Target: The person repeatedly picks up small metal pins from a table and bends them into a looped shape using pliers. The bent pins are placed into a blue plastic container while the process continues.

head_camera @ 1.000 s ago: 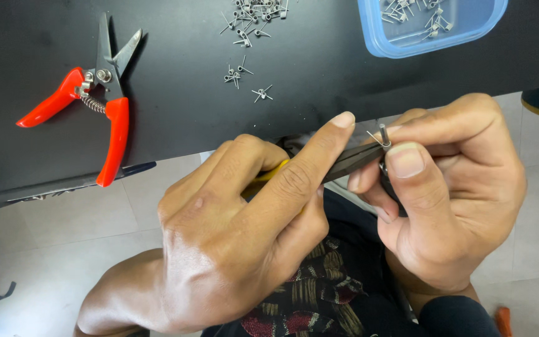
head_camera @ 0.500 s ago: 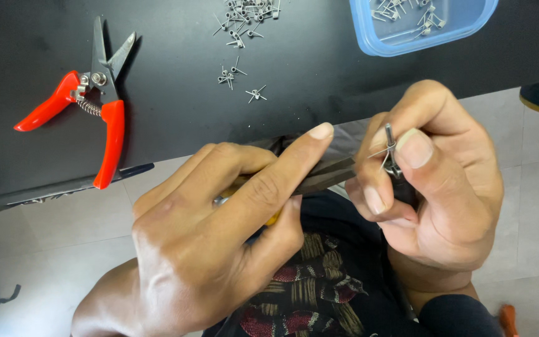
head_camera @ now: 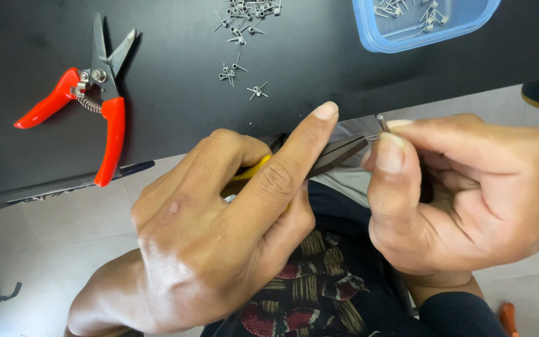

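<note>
My left hand (head_camera: pixel 219 231) grips yellow-handled pliers (head_camera: pixel 338 153), index finger stretched along the dark jaws. The jaw tips meet a tiny metal spring piece (head_camera: pixel 382 122) pinched between the thumb and forefinger of my right hand (head_camera: pixel 463 193). Both hands are held just off the near edge of a black table (head_camera: pixel 176 106), above my lap.
Red-handled cutters (head_camera: pixel 98 100) lie open on the table at the left. Several small metal spring pieces (head_camera: pixel 241 37) are scattered at the table's top middle. A blue plastic tray (head_camera: pixel 425 28) with more such pieces stands at the top right. Pale floor tiles show below.
My right hand has turned its grip, so the thumbnail now faces the camera, and the little metal piece sits more hidden between the fingertips. The pliers stay on it.
</note>
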